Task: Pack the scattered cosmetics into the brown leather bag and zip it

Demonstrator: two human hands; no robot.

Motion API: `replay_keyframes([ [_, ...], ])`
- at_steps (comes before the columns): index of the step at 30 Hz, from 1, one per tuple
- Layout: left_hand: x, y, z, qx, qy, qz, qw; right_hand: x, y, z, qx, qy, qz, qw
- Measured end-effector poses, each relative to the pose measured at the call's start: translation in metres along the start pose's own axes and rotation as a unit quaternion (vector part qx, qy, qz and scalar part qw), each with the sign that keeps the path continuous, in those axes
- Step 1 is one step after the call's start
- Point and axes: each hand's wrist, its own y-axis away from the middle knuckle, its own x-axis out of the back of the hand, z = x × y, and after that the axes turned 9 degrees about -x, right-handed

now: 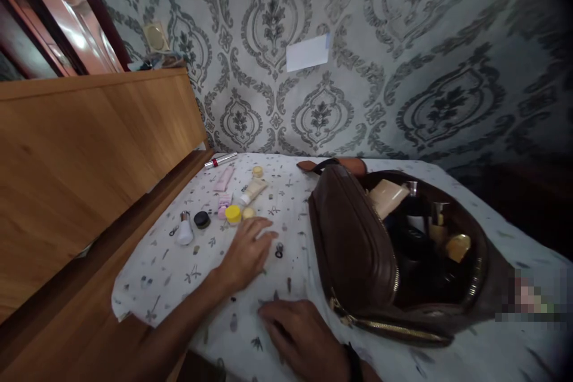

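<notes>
We see the left hand (248,253) over the patterned white cloth (286,191), its fingers loosely bent and parted with nothing between them that we can make out. Just beyond its knuckles sits a small cream-coloured round container (249,212), partly hidden by the hand; we cannot tell whether they touch. Beside that container, on its left, we find a yellow-topped jar (233,214), then a black jar (202,219) and a white bottle (184,231) with a silvery cap. Farther back we see a cream tube (255,190) lying aslant, a pink tube (224,178), a little pale-yellow jar (257,171) and a silvery stick (221,160) near the wooden panel (111,143). The right hand (302,331) rests low at the near side, fingers curled inward, and we cannot tell whether they pinch anything; a dark band (353,363) circles its wrist. To its right stands the brown bag (353,239), unzipped, and inside we see a beige box (388,197) and a gold-coloured item (458,248) among darker things.
</notes>
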Motion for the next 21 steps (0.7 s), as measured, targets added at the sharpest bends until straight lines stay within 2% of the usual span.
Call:
replay_keyframes([
  [2, 0.003, 0.018, -0.022, 0.057, -0.028, 0.007, 0.998, 0.003, -0.002, -0.004, -0.033, 0.000, -0.023, 0.999],
  [5, 0.012, 0.037, -0.051, 0.149, -0.051, 0.029, 0.987, 0.013, -0.006, -0.009, -0.044, 0.006, -0.053, 0.998],
  [8, 0.024, 0.043, -0.075, 0.256, -0.068, 0.001, 0.964, 0.021, -0.014, -0.013, -0.042, 0.026, -0.072, 0.996],
  [10, 0.031, 0.040, -0.090, 0.304, -0.080, -0.036, 0.949, 0.021, -0.020, -0.014, -0.050, 0.029, -0.053, 0.997],
  [13, 0.035, 0.029, -0.111, 0.337, -0.091, -0.088, 0.933, 0.012, -0.030, -0.011, -0.065, 0.001, 0.005, 0.998],
  [16, 0.032, 0.016, -0.128, 0.372, -0.094, -0.156, 0.910, 0.003, -0.033, -0.005, -0.068, -0.044, 0.048, 0.996],
  [21, 0.026, 0.000, -0.148, 0.441, -0.100, -0.244, 0.858, 0.000, -0.030, 0.002, -0.052, -0.100, 0.067, 0.991],
])
